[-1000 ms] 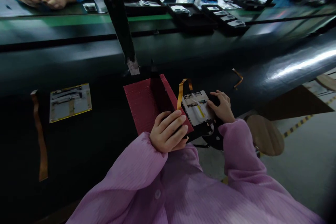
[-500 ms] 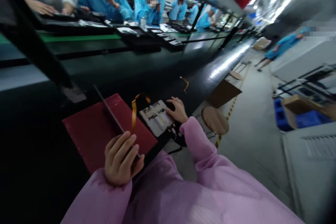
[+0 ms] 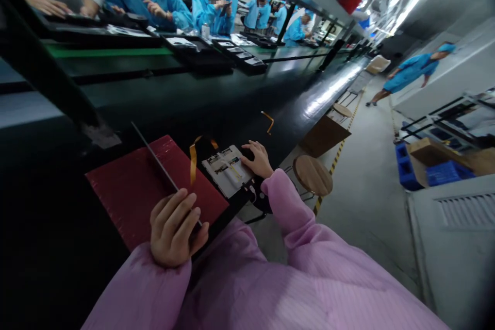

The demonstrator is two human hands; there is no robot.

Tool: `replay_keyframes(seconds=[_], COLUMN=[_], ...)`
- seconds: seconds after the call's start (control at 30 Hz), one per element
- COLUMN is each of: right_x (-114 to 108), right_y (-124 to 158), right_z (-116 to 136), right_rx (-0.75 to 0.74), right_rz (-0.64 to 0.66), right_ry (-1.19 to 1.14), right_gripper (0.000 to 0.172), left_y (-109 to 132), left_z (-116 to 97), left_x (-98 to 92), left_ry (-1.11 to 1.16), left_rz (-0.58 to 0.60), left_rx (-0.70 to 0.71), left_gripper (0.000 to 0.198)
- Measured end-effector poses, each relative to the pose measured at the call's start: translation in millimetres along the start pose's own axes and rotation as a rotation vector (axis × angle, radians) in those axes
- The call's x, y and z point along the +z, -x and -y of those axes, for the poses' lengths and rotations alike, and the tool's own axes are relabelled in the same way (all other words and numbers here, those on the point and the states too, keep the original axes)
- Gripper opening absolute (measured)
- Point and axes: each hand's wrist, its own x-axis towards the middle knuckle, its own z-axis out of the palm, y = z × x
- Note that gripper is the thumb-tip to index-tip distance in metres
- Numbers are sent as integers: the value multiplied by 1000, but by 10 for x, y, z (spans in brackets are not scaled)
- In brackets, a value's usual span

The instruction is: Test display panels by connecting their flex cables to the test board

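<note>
"Over the red mat (image 3: 116, 191), what's happening?"
"The left hand (image 3: 174, 229) is grasping a thin panel (image 3: 154, 157), edge up."
"Right of the mat?"
"A pale device (image 3: 228, 172) is lying there, the right hand (image 3: 258, 159) resting unclenched at its edge."
"Farther?"
"Beyond the mat, rightward, a bent orange strip (image 3: 271, 125) is lying on the worktop (image 3: 232, 98)."

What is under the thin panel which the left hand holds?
Below the thin panel in the left hand, the red pad shows on both sides, lying on the black table. The part hidden by the panel and hand cannot be seen.
</note>
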Motion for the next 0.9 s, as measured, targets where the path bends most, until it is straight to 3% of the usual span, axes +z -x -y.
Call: replay_keyframes(seconds=[0.4,0.9], right_x=[127,92], right_y=[-76,-71], right_z=[-263,-200], right_rx=[-125,-115], right_rz=[-73,-67], right_ry=[-56,-47], right_gripper=[58,61], left_y=[-56,-19], left_z=[-62,-61], left_x=[9,44], left_ry=[-7,-19], left_rz=[-29,-42], left_rx=[3,-12], left_gripper=[22,22])
